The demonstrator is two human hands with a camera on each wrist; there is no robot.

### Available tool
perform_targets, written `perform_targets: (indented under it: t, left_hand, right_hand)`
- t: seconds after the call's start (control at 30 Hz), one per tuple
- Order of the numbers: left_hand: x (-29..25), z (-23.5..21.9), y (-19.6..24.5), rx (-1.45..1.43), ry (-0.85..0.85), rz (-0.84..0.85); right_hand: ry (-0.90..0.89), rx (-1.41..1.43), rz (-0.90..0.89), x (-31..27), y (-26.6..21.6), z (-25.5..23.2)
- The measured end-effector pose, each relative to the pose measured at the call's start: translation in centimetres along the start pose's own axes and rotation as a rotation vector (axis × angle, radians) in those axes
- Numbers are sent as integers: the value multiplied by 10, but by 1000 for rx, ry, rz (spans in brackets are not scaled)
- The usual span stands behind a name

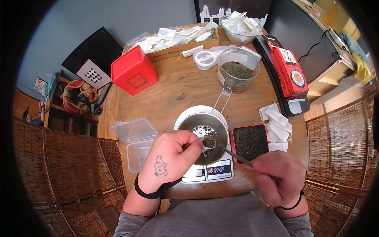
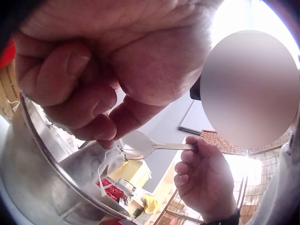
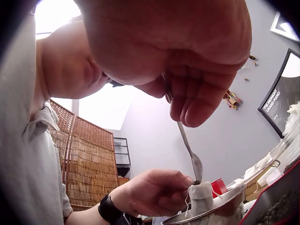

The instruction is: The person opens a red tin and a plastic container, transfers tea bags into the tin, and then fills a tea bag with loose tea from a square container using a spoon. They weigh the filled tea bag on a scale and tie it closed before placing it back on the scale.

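My left hand (image 1: 170,156) pinches the top edge of a small white mesh bag (image 3: 201,199) with a string, held over a metal pot (image 1: 224,136). In my right hand (image 1: 281,175) is the handle of a metal spoon (image 1: 235,155); its bowl (image 2: 137,145) meets the bag's mouth in the left wrist view. Dark dried leaves and a white piece lie inside the pot, which stands on a white digital scale (image 1: 229,173). Right of the pot is a red-rimmed tray of dark leaves (image 1: 251,143).
An open clear plastic box (image 1: 136,156) stands left of the scale. Behind are a red canister (image 1: 136,71), a box of white bags (image 1: 173,49), a clear tub of leaves (image 1: 237,75) and white scissors (image 1: 205,59). A red packet (image 1: 290,73) lies on a black device at right.
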State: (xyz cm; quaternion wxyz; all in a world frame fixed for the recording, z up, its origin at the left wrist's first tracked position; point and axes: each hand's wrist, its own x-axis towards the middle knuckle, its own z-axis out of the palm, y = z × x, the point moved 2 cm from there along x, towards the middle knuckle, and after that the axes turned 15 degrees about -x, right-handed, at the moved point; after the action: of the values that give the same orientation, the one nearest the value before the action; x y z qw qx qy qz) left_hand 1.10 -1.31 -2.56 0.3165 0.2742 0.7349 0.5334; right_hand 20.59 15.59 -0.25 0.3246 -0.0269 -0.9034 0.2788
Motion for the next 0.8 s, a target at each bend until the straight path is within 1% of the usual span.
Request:
perform_targets:
  t: [0.07,0.17,0.27,0.3,0.37,0.43,0.47,0.5,0.53,0.57,0.63,0.67,0.7,0.77,0.8]
  left_hand:
    - [0,1,1,4,-5,0]
    - [0,2,1,3,-3,-35]
    - [0,2,3,25,-2,-25]
    - [-2,2,3,20,2,5]
    - [-3,2,1,15,6,35]
    - [-2,0,-3,-20,22,59]
    - [-4,-2,-2,-20,28,58]
    - [-5,-4,1,-11,30,11]
    - [-4,-5,1,-3,24,-38]
    - [-3,-5,1,-5,20,-44]
    - [-1,-7,1,-12,32,-38]
    - [-1,-7,1,-10,35,-37]
    - [0,-7,2,-11,38,-19]
    - [2,-5,0,-11,34,1]
    - [3,-4,-3,-33,29,0]
  right_hand:
    - [-25,7,10,1,0,0]
    - [-12,23,42,-3,1,-2]
    - [25,16,40,-4,1,-5]
    - [26,16,40,-8,1,-7]
    - [99,61,182,-18,6,-12]
    - [102,80,213,-25,9,-19]
    - [184,138,348,-34,13,-20]
    - [269,194,481,-43,19,-20]
    - [296,232,518,-52,28,-22]
    - [294,231,524,-60,34,-24]
    - [249,430,744,-73,50,-25]
    - [211,467,816,-83,60,-22]
    - [214,467,817,-88,61,-18]
    - [192,552,986,-98,65,-11]
    - [198,593,988,-101,66,-8]
